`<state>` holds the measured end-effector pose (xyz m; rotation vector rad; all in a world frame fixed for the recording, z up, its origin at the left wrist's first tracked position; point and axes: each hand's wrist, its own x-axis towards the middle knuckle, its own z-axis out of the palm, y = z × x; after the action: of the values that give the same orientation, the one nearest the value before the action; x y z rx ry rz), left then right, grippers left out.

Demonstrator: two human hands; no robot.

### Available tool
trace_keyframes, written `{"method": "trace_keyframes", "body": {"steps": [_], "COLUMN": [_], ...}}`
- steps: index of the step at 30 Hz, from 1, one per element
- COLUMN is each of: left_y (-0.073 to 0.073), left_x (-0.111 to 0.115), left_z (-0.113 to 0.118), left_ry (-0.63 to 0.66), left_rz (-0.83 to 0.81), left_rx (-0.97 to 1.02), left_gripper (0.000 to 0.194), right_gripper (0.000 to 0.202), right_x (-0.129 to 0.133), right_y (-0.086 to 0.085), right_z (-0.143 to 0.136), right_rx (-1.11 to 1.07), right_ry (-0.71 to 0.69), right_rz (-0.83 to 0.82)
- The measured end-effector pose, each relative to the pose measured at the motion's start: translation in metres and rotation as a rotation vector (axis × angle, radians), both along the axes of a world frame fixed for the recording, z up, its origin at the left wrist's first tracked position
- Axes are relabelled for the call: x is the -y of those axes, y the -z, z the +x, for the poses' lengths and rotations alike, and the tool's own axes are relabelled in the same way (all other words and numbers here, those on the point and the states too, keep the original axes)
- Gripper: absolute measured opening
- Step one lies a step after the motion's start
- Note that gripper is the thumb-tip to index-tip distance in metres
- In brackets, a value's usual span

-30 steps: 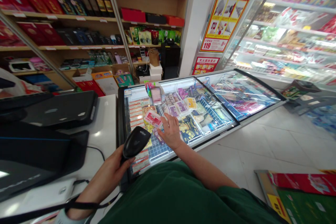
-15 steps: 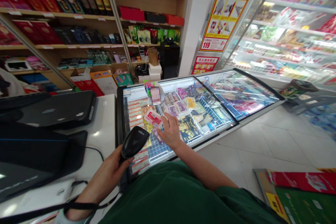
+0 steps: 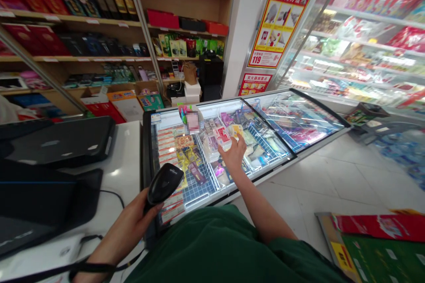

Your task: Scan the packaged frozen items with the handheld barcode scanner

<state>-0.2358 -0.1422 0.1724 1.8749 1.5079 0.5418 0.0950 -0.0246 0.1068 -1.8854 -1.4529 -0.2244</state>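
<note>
My left hand is wrapped round a black handheld scanner near the left edge of a glass-topped freezer. Over the freezer my right hand holds a small pack with a red and white label between thumb and fingers. The pack is above other packages in the freezer. Just behind my fingertips is a yellow-labelled pack. A colourful round item with a blurred patch is at the freezer's back left.
Black monitors or terminals stand on the white counter at the left. Shelves of bottles and boxes line the back. At the lower right is a red and green box.
My right hand has moved to the right and slightly up with the red-labelled pack, from beside the scanner to over the middle packages. My left hand still grips the scanner.
</note>
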Motion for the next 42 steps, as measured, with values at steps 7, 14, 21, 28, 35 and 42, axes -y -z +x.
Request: {"method": "trace_keyframes", "body": {"steps": [7, 14, 21, 28, 35, 42], "left_y": [-0.003, -0.001, -0.006, -0.015, -0.023, -0.046], "left_x": [0.002, 0.004, 0.001, -0.004, 0.007, 0.012], "left_z": [0.002, 0.004, 0.022, 0.053, 0.054, -0.004], "left_ry": [-0.015, -0.048, -0.102, -0.042, 0.104, 0.237], "left_rz": [-0.02, -0.07, -0.034, 0.135, -0.065, -0.439], "left_rx": [0.018, 0.078, 0.151, 0.256, 0.341, 0.422], "left_gripper": [0.049, 0.054, 0.049, 0.05, 0.064, 0.05], "right_gripper": [0.05, 0.046, 0.019, 0.067, 0.023, 0.033], "right_x": [-0.008, 0.009, 0.064, 0.119, 0.13, 0.108], "right_y": [0.007, -0.01, -0.032, -0.064, -0.076, -0.094], "right_z": [0.011, 0.015, -0.041, -0.126, -0.144, -0.089], "right_rx": [0.018, -0.028, -0.517, -0.859, -1.399, -1.574], "right_ry": [0.058, 0.025, -0.63, -1.004, -0.729, -0.491], "right_rz": [-0.076, -0.008, -0.233, -0.543, -0.342, -0.066]}}
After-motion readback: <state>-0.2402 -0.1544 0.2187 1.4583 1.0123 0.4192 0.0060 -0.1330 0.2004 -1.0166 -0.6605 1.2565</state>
